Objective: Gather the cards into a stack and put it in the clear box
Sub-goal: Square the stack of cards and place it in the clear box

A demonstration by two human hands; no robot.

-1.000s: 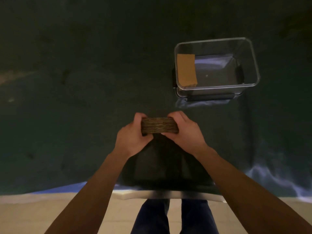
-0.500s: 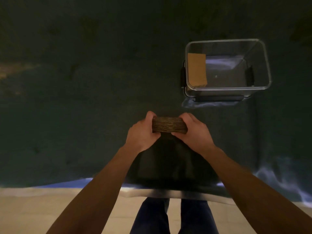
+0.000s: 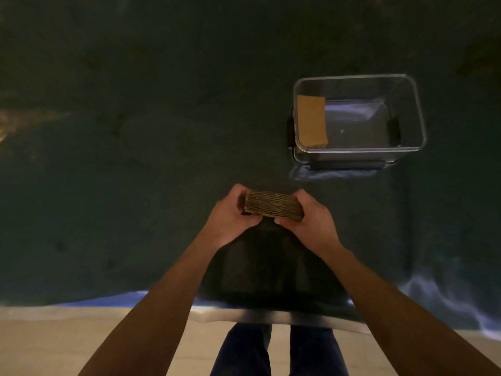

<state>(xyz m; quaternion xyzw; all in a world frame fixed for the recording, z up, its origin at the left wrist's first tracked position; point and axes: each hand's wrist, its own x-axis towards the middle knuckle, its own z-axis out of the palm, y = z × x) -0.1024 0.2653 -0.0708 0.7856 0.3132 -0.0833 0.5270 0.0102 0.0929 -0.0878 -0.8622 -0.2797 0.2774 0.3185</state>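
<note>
One brown card (image 3: 311,120) lies in the clear box (image 3: 417,109); both hands (image 3: 230,218) clasp the card stack (image 3: 273,205)

Single head-worn wide-angle view, looking forward and steeply down onto a dark table (image 3: 135,185). Both forearms enter from the bottom edge and meet near frame centre, so the camera sits close above the left hand (image 3: 230,215) and right hand (image 3: 311,221). Table's near edge (image 3: 271,317) runs across at 6 o'clock, with floor and the person's legs below it. Clear box (image 3: 357,150) lies at about 2 o'clock from centre, farther off. No second view, so no overlap to report.
</note>
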